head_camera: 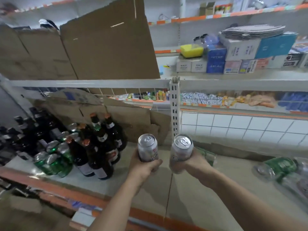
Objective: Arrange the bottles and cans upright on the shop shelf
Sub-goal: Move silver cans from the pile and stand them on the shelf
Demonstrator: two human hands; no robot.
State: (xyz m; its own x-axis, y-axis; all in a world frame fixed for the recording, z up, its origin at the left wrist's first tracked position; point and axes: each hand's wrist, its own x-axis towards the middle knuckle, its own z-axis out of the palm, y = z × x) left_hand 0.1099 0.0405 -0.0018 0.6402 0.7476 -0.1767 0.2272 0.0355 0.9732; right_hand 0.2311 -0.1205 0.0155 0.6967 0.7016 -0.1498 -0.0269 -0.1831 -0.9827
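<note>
1. My left hand (145,165) is stretched out over the shelf (208,184), fingers wrapped from below round a silver can (148,147); grip is tight on its lower half.
2. My right hand (191,164) is out alongside, just right of the post (174,110), clamped on a 2nd silver can (181,152), fingers curled behind it.
3. Both cans are held above the shelf, near each other but not touching, w/ tabs up. Left one is about upright; right one tilts a bit toward the left can.
4. Cans: plain silver tops, pale bodies w/ red print; text too blurred to read.
5. Left of the post, upright on the shelf: dark bottles (100,147) w/ orange caps, and green cans (53,160) packed beside them nearer the front edge.
6. More dark bottles (25,130) farther left, blurred.
7. Right of the post, a green bottle (281,165) lies on its side on the shelf, well apart from my hands. Blurred clear items lie around it; can't tell what.
8. Torn cardboard (116,117) lines the back, left of the post.
9. Upper shelf right of the post holds boxes (233,60); contents can't tell.
</note>
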